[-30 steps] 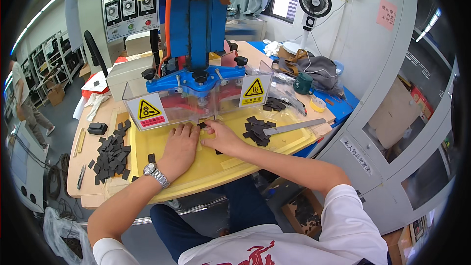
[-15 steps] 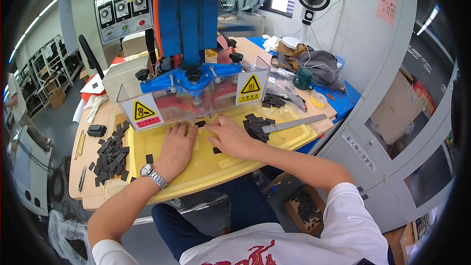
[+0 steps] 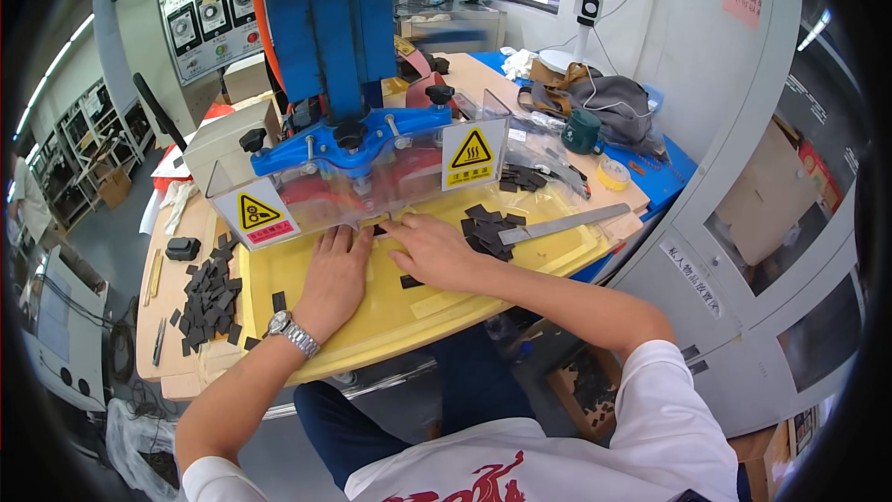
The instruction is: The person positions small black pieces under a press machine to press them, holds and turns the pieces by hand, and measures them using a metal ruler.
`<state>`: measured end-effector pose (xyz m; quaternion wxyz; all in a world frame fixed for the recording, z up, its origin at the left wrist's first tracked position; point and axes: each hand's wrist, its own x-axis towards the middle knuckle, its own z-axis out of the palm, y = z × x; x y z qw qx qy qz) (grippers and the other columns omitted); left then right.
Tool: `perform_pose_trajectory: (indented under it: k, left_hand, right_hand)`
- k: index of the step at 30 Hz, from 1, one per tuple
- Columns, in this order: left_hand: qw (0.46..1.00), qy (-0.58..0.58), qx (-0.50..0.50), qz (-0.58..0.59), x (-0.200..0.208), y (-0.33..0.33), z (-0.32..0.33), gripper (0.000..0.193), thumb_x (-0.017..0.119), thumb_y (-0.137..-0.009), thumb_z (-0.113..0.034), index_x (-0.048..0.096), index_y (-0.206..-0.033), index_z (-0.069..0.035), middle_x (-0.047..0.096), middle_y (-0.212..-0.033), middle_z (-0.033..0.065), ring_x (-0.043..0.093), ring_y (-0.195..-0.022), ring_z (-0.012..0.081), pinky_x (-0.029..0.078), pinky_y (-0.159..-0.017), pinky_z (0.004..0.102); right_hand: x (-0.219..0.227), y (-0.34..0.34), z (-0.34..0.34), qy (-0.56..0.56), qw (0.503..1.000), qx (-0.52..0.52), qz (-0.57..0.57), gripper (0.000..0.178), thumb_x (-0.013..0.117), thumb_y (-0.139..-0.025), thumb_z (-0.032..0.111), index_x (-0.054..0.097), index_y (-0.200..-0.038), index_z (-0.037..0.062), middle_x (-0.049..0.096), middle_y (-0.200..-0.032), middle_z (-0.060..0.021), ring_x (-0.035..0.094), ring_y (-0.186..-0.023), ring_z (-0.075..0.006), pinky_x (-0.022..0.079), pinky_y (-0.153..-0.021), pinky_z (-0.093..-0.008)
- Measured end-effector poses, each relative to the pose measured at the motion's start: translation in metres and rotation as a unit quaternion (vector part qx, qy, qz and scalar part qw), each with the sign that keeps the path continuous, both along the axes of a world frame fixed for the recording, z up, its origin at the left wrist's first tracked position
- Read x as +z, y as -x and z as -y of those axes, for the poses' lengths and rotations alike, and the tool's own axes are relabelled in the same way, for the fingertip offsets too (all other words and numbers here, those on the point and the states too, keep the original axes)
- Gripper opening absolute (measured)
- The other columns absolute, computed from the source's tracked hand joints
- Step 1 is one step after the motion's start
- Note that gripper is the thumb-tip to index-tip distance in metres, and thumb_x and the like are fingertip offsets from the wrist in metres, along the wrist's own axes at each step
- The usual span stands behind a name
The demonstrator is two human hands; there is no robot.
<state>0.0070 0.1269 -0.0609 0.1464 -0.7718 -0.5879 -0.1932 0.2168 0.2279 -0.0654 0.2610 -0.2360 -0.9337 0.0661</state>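
Note:
My left hand (image 3: 334, 271) lies flat on the yellow work surface (image 3: 381, 316), its fingers stretched toward the clear guard of a blue press (image 3: 348, 144). At its fingertips is a small black rectangular piece (image 3: 379, 230), just by the guard's lower edge. From the other side, my right hand (image 3: 432, 253) reaches to that piece with its forefinger extended and touching it. Part of the piece is hidden by fingers. A second black piece (image 3: 411, 282) rests under the heel of my right hand. Another black piece (image 3: 279, 300) lies beside my left wrist.
Loose black pieces form a pile (image 3: 212, 302) at the left and a smaller one (image 3: 488, 231) at the right, beside a steel ruler (image 3: 567, 223). Warning signs mark the clear guard (image 3: 339, 200). Farther right stand a green mug (image 3: 581, 132) and yellow tape roll (image 3: 612, 174).
Both hands have shifted slightly closer to the guard, and my right forefinger reaches farther over the black piece. The whole view has tilted a little.

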Motion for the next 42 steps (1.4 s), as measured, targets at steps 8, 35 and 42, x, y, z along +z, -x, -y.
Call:
perform_pose_trajectory:
  k: [8, 35, 42]
  left_hand:
    - [0.999, 0.022, 0.004, 0.027, 0.003, -0.002, 0.001, 0.051, 0.058, -0.1, -0.004, 0.058, -0.151, -0.002, 0.061, -0.144, 0.0323, 0.055, -0.138, 0.0511, 0.045, -0.118, 0.0548]
    - [0.998, -0.008, 0.031, 0.054, -0.003, -0.013, -0.003, 0.055, 0.058, -0.095, -0.001, 0.059, -0.15, -0.004, 0.063, -0.136, 0.0302, 0.057, -0.132, 0.0484, 0.045, -0.115, 0.054]
    - [0.997, -0.008, 0.017, 0.08, -0.007, -0.015, -0.003, 0.056, 0.057, -0.095, 0.001, 0.06, -0.151, -0.005, 0.063, -0.138, 0.0326, 0.055, -0.136, 0.0518, 0.044, -0.118, 0.0555]
  right_hand:
    - [0.003, 0.002, -0.002, 0.039, 0.999, -0.008, 0.02, 0.056, 0.068, -0.101, 0.027, 0.061, -0.147, -0.0038, 0.07, -0.125, -0.0227, 0.067, -0.117, -0.0409, 0.057, -0.099, -0.0497]
    - [0.009, -0.006, -0.019, 0.027, 0.997, 0.075, -0.013, 0.051, 0.069, -0.101, 0.03, 0.066, -0.142, 0.0002, 0.07, -0.116, -0.0241, 0.068, -0.11, -0.0442, 0.056, -0.094, -0.0522]
    - [-0.008, -0.008, -0.025, 0.016, 0.998, 0.064, -0.02, 0.053, 0.07, -0.101, 0.03, 0.066, -0.143, -0.0019, 0.07, -0.122, -0.0248, 0.068, -0.115, -0.0432, 0.055, -0.1, -0.0509]
